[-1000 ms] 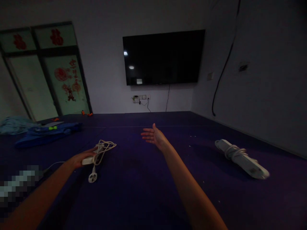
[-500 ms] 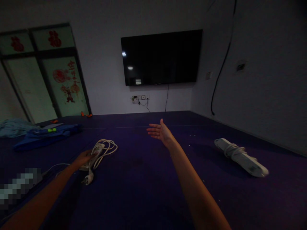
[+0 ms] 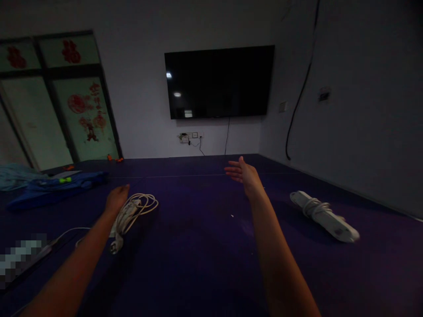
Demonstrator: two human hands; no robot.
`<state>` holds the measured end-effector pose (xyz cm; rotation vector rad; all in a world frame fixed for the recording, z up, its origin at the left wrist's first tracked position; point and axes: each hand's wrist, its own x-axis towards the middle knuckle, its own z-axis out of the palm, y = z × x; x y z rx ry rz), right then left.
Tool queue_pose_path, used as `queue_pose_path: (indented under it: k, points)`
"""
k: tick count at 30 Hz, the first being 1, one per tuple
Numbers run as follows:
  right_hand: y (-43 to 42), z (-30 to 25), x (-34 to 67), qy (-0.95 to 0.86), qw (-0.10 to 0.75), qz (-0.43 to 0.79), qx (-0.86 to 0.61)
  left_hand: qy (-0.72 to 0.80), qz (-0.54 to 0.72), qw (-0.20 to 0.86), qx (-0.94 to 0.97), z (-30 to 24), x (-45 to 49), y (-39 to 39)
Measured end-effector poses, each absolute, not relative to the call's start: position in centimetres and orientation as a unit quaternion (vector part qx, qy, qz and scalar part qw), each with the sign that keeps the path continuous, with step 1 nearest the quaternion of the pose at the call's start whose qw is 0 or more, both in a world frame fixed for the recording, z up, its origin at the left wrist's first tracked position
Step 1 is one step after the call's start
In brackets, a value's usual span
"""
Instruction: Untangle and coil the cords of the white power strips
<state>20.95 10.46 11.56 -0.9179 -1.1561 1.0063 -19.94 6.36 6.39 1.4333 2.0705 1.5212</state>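
Observation:
My left hand (image 3: 117,198) is beside the left edge of a white power strip (image 3: 127,214), its back toward me. It looks open, with its fingers mostly hidden; whether it touches the strip I cannot tell. Loops of the strip's pale cord (image 3: 150,203) lie over its far end, and the plug (image 3: 115,246) hangs at the near end. My right hand (image 3: 246,174) is open and held on edge over the dark purple surface (image 3: 191,246), thumb up, fingers stretched to the left, nothing in it. Another white power strip (image 3: 325,215), its cord wound around it, lies to its right.
A blurred-out pale object (image 3: 23,257) with a thin cable lies at the lower left. Blue cloth (image 3: 59,189) and light cloth (image 3: 20,176) lie behind it. Small white specks (image 3: 232,215) dot the surface. A television (image 3: 220,81) and wall sockets (image 3: 191,135) are at the back.
My left hand has moved off the top of the near power strip, up and to its left side. My right hand has shifted right. The view has turned slightly to the right.

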Motion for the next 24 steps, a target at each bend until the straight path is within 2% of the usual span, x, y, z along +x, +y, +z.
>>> queue_pose_path:
  k: [3,7,10,16,20,24]
  points:
    - [10.0,12.1,22.5,-0.494,0.663,0.390,-0.405,0.637,0.599,0.069,0.479,10.1,-14.0,6.6]
    - [9.0,12.6,24.3,-0.485,0.686,0.354,-0.411,0.486,0.671,0.145,0.541,14.7,-4.8,4.5]
    - [8.3,12.8,25.7,-0.467,0.702,0.333,-0.421,0.392,0.723,0.187,0.537,16.1,-0.6,2.1]
    - [7.9,13.0,25.8,-0.434,0.744,0.288,-0.419,0.403,0.709,0.238,0.528,15.1,0.4,1.4]
    - [8.5,13.0,24.7,-0.476,0.726,0.268,-0.418,0.445,0.705,0.260,0.488,14.7,-0.3,2.3]
    - [9.7,11.6,28.2,-0.496,0.683,0.079,-0.530,0.409,0.731,0.290,0.463,14.9,-2.0,2.2]
